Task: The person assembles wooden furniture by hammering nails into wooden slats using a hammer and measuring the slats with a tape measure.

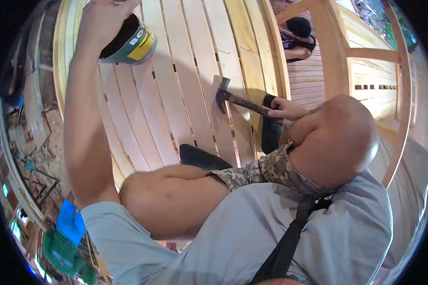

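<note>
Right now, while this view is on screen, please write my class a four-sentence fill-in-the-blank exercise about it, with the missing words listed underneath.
1. The right hand grips the handle of a ____.
2. The large white letters showing on the tub by the left hand are ____.
3. The shorts have a ____ pattern.
4. The pale slats are made of ____.

Missing words: hammer; BO; camouflage; wood.

Open room runs over the slats [164, 95] between the pail [140, 48] and hammer [248, 103]; dark footwear [202, 157] and legs [176, 187] obstruct the near side.
</note>
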{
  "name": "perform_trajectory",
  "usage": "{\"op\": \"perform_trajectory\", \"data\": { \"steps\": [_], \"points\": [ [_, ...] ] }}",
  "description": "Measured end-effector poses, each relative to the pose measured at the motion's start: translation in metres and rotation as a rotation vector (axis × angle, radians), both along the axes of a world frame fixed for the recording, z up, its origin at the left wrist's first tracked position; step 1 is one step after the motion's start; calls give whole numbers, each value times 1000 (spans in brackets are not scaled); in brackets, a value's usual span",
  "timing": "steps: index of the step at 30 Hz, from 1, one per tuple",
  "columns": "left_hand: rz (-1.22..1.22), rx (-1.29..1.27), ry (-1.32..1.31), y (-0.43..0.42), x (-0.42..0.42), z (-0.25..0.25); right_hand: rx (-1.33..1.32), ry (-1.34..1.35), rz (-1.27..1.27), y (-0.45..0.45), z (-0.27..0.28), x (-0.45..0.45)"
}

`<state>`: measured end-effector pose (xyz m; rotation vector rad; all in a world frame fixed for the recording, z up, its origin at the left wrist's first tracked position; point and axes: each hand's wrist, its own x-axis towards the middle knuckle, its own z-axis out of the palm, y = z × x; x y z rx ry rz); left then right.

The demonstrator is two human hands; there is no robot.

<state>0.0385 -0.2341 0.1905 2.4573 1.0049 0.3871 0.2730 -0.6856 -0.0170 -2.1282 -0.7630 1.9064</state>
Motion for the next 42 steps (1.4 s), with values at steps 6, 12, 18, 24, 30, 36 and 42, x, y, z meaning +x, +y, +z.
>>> {"op": "perform_trajectory", "data": {
  "steps": [6,12,18,24,30,36,42],
  "points": [
    [-425,-397,85,-16,36,-22,-36,-127,523,44,1,10],
    [-228,-199,-60,-51,50,-193,77,-289,448,44,9,3],
    [471,-470,-425,-151,44,-284,187,-208,260,58,21,18],
    [485,-354,-509,-178,47,-319,310,74,-61,45,22,18],
    [485,-454,-434,-182,43,-306,330,0,-224,71,24,9],
    [419,-370,-370,-186,44,-289,309,-251,-78,111,37,0],
    [351,-77,-360,-184,47,-320,536,-142,93,110,25,2]
  ]
}}
